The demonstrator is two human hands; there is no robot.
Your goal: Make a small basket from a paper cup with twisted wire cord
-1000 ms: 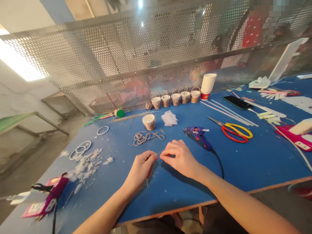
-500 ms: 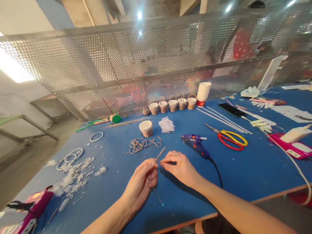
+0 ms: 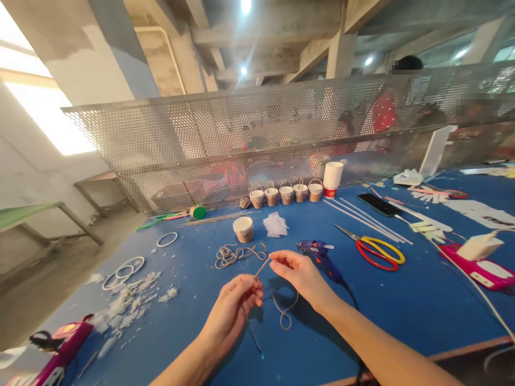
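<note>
My left hand [image 3: 235, 305] is closed in a pinch around a thin grey-brown cord [image 3: 262, 267]. A thin tail hangs below this hand to the table. The cord's upper end runs to my right hand [image 3: 295, 273], whose thumb and fingertips are pinched on it. A loose loop of similar cord [image 3: 285, 320] lies under the right hand. Just beyond the hands are a coil of cord [image 3: 231, 256] and a small cord-wrapped paper cup [image 3: 243, 231]. Whether a stiff core runs inside the held piece, I cannot tell.
A blue glue gun [image 3: 322, 254] and red-and-yellow scissors [image 3: 376, 252] lie to the right. Several small handled baskets [image 3: 286, 195] and stacked cups [image 3: 333, 179] line the mesh screen [image 3: 201, 145]. White rings [image 3: 124, 272], white scraps [image 3: 131, 300] and a power strip [image 3: 66, 351] are left.
My right hand has closed on the cord's upper end, which stood free of it before. A loop of cord now shows below that hand. The view has tilted upward.
</note>
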